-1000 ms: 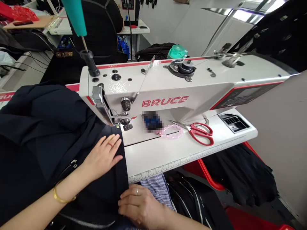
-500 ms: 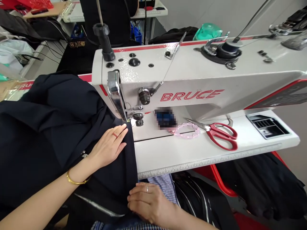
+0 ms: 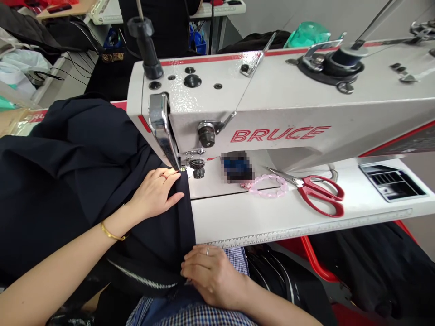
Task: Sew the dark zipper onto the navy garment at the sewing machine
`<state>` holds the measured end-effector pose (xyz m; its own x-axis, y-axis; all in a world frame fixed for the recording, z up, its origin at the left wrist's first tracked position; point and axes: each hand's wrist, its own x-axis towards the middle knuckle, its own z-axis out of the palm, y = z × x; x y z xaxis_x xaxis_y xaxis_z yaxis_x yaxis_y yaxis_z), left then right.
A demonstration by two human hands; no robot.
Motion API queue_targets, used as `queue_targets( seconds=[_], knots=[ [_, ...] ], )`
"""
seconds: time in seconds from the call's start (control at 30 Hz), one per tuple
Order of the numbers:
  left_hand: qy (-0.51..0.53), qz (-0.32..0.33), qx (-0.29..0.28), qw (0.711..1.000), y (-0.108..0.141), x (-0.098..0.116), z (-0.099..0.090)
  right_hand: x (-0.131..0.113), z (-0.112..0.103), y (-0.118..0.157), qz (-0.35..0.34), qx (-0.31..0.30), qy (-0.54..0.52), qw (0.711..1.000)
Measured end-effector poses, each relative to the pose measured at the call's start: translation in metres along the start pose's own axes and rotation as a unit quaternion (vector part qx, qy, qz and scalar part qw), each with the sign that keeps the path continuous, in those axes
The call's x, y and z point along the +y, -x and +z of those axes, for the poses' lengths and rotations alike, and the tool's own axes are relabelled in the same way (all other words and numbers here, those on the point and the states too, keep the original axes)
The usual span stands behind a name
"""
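Note:
A dark navy garment (image 3: 76,176) is spread over the left of the sewing machine bed, its straight folded edge running under the needle area. My left hand (image 3: 152,194) lies flat on it, fingers stretched and thumb apart, with the fingertips close to the presser foot, which is mostly hidden. At the table's front edge, my right hand (image 3: 214,276) is closed on the lower end of that folded edge. A metal zip (image 3: 142,277) curves across the cloth between my forearms. The white sewing machine (image 3: 282,102) rises directly behind my left fingertips.
Red-handled scissors (image 3: 322,194), a pink bead bracelet (image 3: 270,186) and a blurred-out dark item (image 3: 237,167) lie on the bed to the right. A ruler strip (image 3: 288,233) lines the front edge. Dark cloth (image 3: 380,267) rests by a red frame (image 3: 319,262) below.
The view has shifted slightly, so the machine appears nearer. My left thumb has spread a little, and my right hand is slightly higher, still holding the fabric.

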<state>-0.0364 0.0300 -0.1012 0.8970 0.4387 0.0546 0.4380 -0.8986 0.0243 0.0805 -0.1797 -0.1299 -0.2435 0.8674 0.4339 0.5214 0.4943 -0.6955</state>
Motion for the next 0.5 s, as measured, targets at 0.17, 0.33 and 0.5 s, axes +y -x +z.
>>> queue_targets(
  seconds=[0.17, 0.33, 0.5],
  knots=[
    [-0.009, -0.015, -0.022, 1.000, -0.015, -0.015, -0.004, 0.007, -0.005, -0.011, 0.000, 0.026, 0.000, 1.000],
    [-0.015, 0.038, 0.029, 0.999, -0.001, 0.003, -0.006, 0.007, -0.008, -0.014, 0.014, 0.057, 0.018, 0.998],
    [-0.016, 0.037, 0.067, 0.997, 0.016, 0.020, 0.004, 0.010, -0.012, -0.016, 0.017, 0.045, -0.005, 0.999]
  ],
)
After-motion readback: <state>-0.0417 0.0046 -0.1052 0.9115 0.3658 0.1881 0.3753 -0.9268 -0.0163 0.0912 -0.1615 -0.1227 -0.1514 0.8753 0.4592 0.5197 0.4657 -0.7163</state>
